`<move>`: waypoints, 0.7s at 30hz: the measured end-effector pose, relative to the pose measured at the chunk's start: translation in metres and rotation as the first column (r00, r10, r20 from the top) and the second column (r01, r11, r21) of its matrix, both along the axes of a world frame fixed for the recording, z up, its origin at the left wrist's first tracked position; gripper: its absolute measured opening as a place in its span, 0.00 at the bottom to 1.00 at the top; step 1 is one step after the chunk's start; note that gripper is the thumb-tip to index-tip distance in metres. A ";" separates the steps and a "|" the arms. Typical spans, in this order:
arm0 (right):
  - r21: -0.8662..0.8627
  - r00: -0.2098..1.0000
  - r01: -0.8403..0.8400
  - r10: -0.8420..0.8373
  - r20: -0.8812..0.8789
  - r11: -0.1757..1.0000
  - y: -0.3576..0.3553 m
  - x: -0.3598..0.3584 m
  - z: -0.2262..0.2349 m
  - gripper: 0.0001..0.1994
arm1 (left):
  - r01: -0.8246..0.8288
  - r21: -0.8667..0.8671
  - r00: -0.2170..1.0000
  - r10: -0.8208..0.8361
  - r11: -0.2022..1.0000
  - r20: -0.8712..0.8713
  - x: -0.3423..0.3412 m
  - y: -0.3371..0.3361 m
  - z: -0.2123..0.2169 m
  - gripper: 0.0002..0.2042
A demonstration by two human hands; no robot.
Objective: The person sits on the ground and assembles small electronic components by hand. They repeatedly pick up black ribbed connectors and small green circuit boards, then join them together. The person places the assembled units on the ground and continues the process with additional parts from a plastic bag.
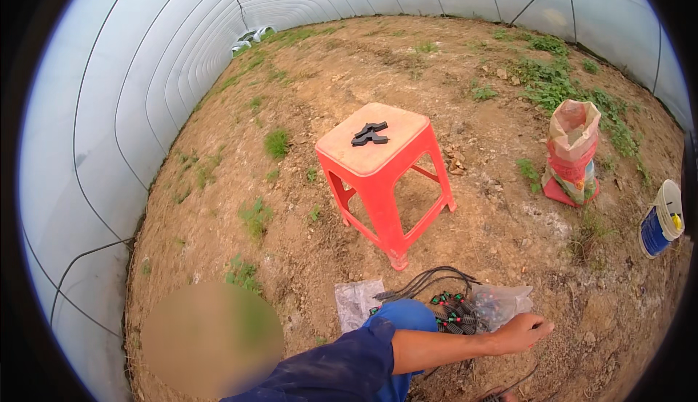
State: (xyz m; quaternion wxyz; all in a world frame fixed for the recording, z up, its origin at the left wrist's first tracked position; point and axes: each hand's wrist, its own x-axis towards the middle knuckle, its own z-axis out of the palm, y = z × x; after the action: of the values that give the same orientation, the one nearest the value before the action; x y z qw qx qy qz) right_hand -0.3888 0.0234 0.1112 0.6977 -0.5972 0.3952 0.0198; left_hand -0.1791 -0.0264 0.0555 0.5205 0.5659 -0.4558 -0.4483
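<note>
My left hand (520, 333), at the end of a blue-sleeved arm, reaches across to the right just below a clear plastic bag (502, 305). Its fingers are curled closed; whatever they may hold is too small to make out. At the bottom edge only a sliver of my right hand (510, 397) shows, against a black ribbed fitting (493, 397) with a thin dark tube rising from it. Several similar ribbed fittings (455, 315) with green and red parts lie piled beside the bag. Black thin tubes (429, 278) curve on the ground behind the pile.
A red plastic stool (385, 216) stands ahead, with black angular parts (370, 134) on its seat. To the right are an open woven sack (573, 151) and a white-and-blue bucket (660, 220). A flattened plastic sheet (356, 301) lies left of the tubes. A plastic-film tunnel wall (94, 147) curves along the left.
</note>
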 end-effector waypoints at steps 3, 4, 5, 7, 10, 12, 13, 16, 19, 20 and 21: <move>0.108 0.962 0.255 -0.264 0.073 0.961 -0.012 -0.006 0.010 0.16 | 0.013 0.119 0.957 0.023 0.993 -0.290 -0.005 -0.001 -0.009 0.19; 0.121 0.925 0.329 -0.345 0.157 0.937 -0.024 -0.018 -0.006 0.14 | 0.080 0.192 0.927 -0.002 0.978 -0.374 -0.003 0.001 -0.001 0.18; 0.140 0.874 0.399 -0.422 0.241 0.906 -0.034 -0.030 -0.023 0.12 | 0.154 0.257 0.890 -0.021 0.954 -0.455 -0.004 0.002 0.006 0.17; 0.194 0.775 0.489 -0.526 0.350 0.850 -0.041 -0.035 -0.029 0.09 | 0.208 0.253 0.816 -0.024 0.945 -0.578 -0.013 0.005 0.001 0.15; 0.211 0.693 0.573 -0.606 0.390 0.792 -0.046 -0.029 -0.009 0.07 | 0.261 0.276 0.736 -0.005 0.925 -0.677 -0.025 0.014 -0.007 0.14; 0.135 0.684 0.634 -0.634 0.361 0.761 -0.044 -0.031 -0.006 0.07 | 0.294 0.284 0.693 0.001 0.912 -0.721 -0.033 0.019 -0.013 0.13; 0.093 0.671 0.636 -0.609 0.423 0.766 -0.041 -0.028 -0.007 0.06 | 0.307 0.282 0.670 0.004 0.909 -0.742 -0.037 0.020 -0.017 0.13; 0.015 0.650 0.648 -0.563 0.511 0.762 -0.034 -0.027 -0.016 0.07 | 0.357 0.299 0.649 -0.005 0.885 -0.761 -0.039 0.026 -0.012 0.12; -0.097 0.709 0.661 -0.576 0.408 0.744 -0.028 -0.028 -0.018 0.16 | 0.413 0.300 0.625 -0.029 0.860 -0.780 -0.038 0.029 -0.013 0.12; -0.103 0.704 0.669 -0.582 0.408 0.736 -0.029 -0.031 -0.021 0.14 | 0.446 0.295 0.609 -0.045 0.845 -0.792 -0.043 0.029 -0.008 0.12; -0.104 0.693 0.682 -0.594 0.408 0.724 -0.034 -0.025 -0.026 0.14 | 0.426 0.340 0.660 -0.031 0.838 -0.751 -0.041 0.027 -0.004 0.13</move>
State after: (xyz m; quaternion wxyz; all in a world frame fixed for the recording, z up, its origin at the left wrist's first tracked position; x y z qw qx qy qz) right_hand -0.4142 -0.0105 0.0848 0.6380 -0.4967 0.4490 -0.3803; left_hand -0.2199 0.0010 0.0511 0.4324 0.3921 -0.1559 -0.7969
